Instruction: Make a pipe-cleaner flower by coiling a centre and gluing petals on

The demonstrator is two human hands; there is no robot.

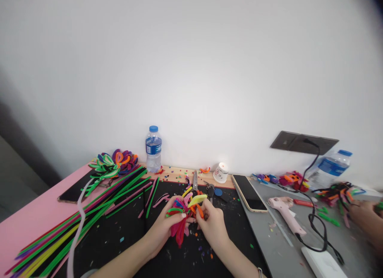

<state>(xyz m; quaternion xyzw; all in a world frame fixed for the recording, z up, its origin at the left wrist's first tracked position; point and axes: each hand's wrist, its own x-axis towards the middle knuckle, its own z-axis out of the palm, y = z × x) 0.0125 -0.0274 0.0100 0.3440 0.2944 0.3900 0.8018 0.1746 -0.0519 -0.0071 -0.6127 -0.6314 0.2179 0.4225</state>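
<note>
A multicoloured pipe-cleaner flower (179, 230) with pink, red, green, yellow and orange loops is held between my two hands above the black mat. My left hand (164, 222) grips its pink and green loops, thumb on top. My right hand (213, 220) pinches an orange loop on the right side, just under a yellow one. The fingers beneath the flower are partly hidden. Beyond my hands lie scissors (195, 180) and a bunch of keys with a blue tag (218, 192).
Long pipe cleaners (77, 226) and finished flowers (113, 162) lie at left near a water bottle (153, 150). A paper cup (220, 173), phone (249, 193) and corded pink glue gun (286, 216) are at right. Another person's hand (366, 214) works at far right.
</note>
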